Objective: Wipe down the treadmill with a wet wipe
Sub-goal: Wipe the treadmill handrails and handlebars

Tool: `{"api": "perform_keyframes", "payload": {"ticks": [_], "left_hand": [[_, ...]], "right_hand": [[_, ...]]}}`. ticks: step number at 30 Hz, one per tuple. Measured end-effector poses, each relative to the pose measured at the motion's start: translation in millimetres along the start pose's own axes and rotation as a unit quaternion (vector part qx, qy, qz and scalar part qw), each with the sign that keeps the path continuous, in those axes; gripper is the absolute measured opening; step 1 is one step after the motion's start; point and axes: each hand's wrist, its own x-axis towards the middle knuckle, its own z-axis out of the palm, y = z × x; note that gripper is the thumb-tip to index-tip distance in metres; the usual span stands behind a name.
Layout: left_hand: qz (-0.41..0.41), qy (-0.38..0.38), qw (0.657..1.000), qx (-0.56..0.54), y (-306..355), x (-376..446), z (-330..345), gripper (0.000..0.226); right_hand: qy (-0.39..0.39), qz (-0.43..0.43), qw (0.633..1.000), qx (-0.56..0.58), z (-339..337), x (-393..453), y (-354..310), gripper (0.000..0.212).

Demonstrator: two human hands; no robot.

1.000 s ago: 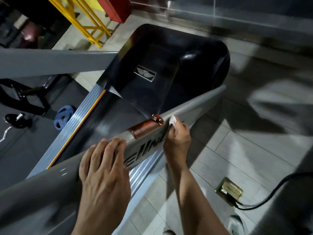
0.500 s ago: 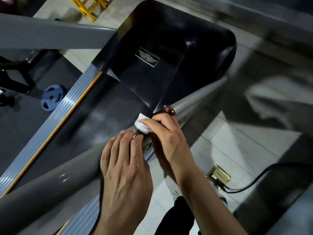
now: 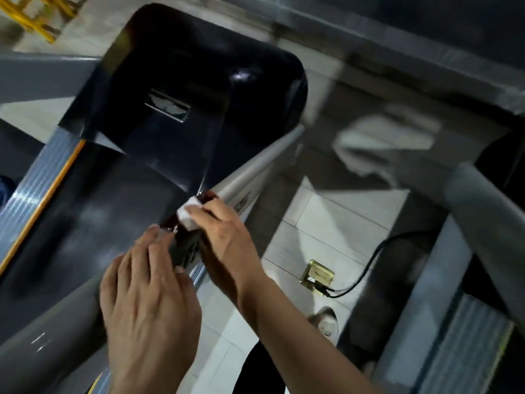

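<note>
A treadmill fills the left half, with a glossy black motor hood (image 3: pixel 181 81), a dark belt (image 3: pixel 93 211) and a grey side rail (image 3: pixel 255 163) running from lower left to upper right. My right hand (image 3: pixel 227 237) pinches a small folded white wet wipe (image 3: pixel 189 213) and presses it on a brown leather-like pad on the rail's top. My left hand (image 3: pixel 147 302) rests on the same rail just below, fingers curved over it. The frame is motion-blurred.
A brass floor socket (image 3: pixel 316 273) with a black cable (image 3: pixel 366 265) sits on the tiled floor at right. Another grey machine's rail (image 3: pixel 483 211) stands at the right edge. A yellow frame (image 3: pixel 31 18) is at top left, my shoe (image 3: pixel 326 322) below.
My right hand brought the wipe from the rail's outer side up over its top onto the brown pad. My left hand stayed on the rail. The view swung right and down.
</note>
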Motion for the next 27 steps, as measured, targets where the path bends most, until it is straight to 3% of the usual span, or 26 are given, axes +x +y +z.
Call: {"api": "perform_keyframes", "payload": {"ticks": [3, 5, 9, 10, 12, 16, 19, 23, 27], "left_hand": [[-0.004, -0.014, 0.999, 0.044, 2.2, 6.7, 9.6, 0.041], [0.009, 0.003, 0.998, 0.061, 1.0, 8.3, 12.3, 0.046], [0.039, 0.023, 0.995, 0.092, -0.3, 8.2, 16.4, 0.054], [0.045, 0.026, 0.994, 0.098, -0.7, 8.5, 17.8, 0.054], [0.051, 0.032, 0.992, 0.107, -0.5, 9.7, 21.1, 0.053], [0.017, 0.013, 0.996, 0.09, 5.6, 17.5, 23.7, 0.053], [0.02, 0.002, 0.997, 0.071, 11.4, 31.2, 33.4, 0.054], [0.016, -0.025, 0.998, 0.062, 25.5, 45.2, 52.5, 0.06], [0.016, -0.044, 0.996, 0.077, 32.8, 49.8, 60.7, 0.06]], "right_hand": [[-0.032, -0.043, 0.996, 0.076, -4.8, -3.6, -1.9, 0.035], [-0.021, -0.027, 0.987, 0.155, -18.6, -0.1, 8.6, 0.031], [0.222, 0.06, 0.972, 0.047, -41.4, 22.2, 48.5, 0.035], [0.236, 0.067, 0.969, 0.033, -44.3, 31.7, 55.0, 0.036], [0.186, 0.032, 0.981, 0.034, -41.1, 51.5, 62.2, 0.036], [0.015, -0.044, 0.999, -0.004, -5.8, 75.6, 77.2, 0.041], [0.015, -0.047, 0.998, -0.049, -4.4, 96.9, 104.0, 0.042], [0.018, 0.076, 0.986, -0.144, -19.1, 139.9, 136.9, 0.043], [0.012, 0.078, 0.989, -0.126, -13.8, 138.6, 127.9, 0.044]]}}
